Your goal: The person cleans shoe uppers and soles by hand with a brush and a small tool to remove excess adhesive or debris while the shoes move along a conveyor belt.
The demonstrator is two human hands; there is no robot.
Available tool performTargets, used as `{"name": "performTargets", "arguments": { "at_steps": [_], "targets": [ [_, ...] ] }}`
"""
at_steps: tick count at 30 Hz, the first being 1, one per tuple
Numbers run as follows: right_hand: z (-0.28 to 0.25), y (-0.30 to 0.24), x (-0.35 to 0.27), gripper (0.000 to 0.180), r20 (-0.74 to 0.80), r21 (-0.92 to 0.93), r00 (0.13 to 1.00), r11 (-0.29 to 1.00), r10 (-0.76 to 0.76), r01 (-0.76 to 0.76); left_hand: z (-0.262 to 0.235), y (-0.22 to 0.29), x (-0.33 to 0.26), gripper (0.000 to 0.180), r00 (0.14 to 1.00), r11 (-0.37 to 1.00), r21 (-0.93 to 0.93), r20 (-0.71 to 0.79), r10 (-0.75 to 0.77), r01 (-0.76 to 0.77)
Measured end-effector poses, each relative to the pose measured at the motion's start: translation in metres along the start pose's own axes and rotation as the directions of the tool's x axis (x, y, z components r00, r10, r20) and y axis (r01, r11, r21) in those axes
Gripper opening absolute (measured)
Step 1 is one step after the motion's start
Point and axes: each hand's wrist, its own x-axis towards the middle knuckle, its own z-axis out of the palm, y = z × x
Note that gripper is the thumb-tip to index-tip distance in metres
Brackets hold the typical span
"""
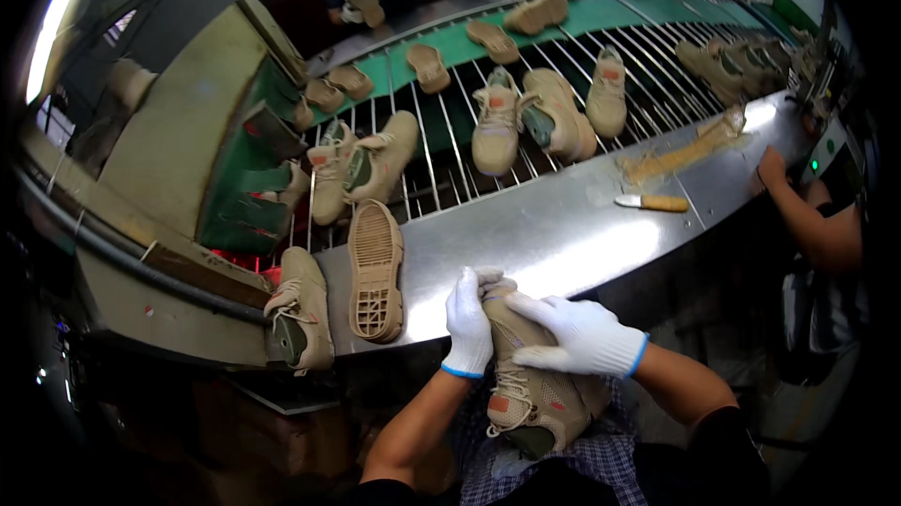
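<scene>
A beige lace-up shoe (537, 391) is between my hands at the bench's near edge, its toe turned away from me and its heel close to my checked apron. My left hand (469, 320), in a white knitted glove, curls around the left side of the toe. From the right, my gloved right hand (584, 335) lies across the front of the shoe with its fingers closed around it. A loose tan outsole (375, 271) rests tread up on the metal bench (526, 236) to the left. Beside that outsole stands another beige shoe (304, 309).
A wooden-handled knife (657, 203) lies near dried glue (685, 151). Shoes (496, 126) sit on the metal-rod conveyor (441, 173); outsoles (428, 68) lie on the green belt (460, 53) beyond. Two people work across the line, and another person's arm (807, 220) reaches in at right.
</scene>
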Motion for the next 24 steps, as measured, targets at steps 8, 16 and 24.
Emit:
{"name": "performTargets", "arguments": {
  "at_steps": [8,16,24],
  "targets": [
    [-0.029,-0.059,0.005,0.096,-0.351,0.099,0.877,0.918,-0.328,0.383,-0.043,0.029,-0.025,0.057,0.958,0.962,0.134,0.195,0.212,-0.24],
    [-0.06,-0.057,-0.043,0.064,-0.655,0.137,0.637,0.765,-0.406,0.629,-0.078,-0.003,-0.117,0.092,0.768,0.8,-0.139,0.413,-0.489,0.584],
    [-0.019,0.002,-0.076,0.057,-0.72,0.583,0.692,0.505,-0.041,0.636,-0.063,0.031,-0.091,0.097,0.742,0.742,-0.273,0.521,-0.421,0.613]
  ]
}}
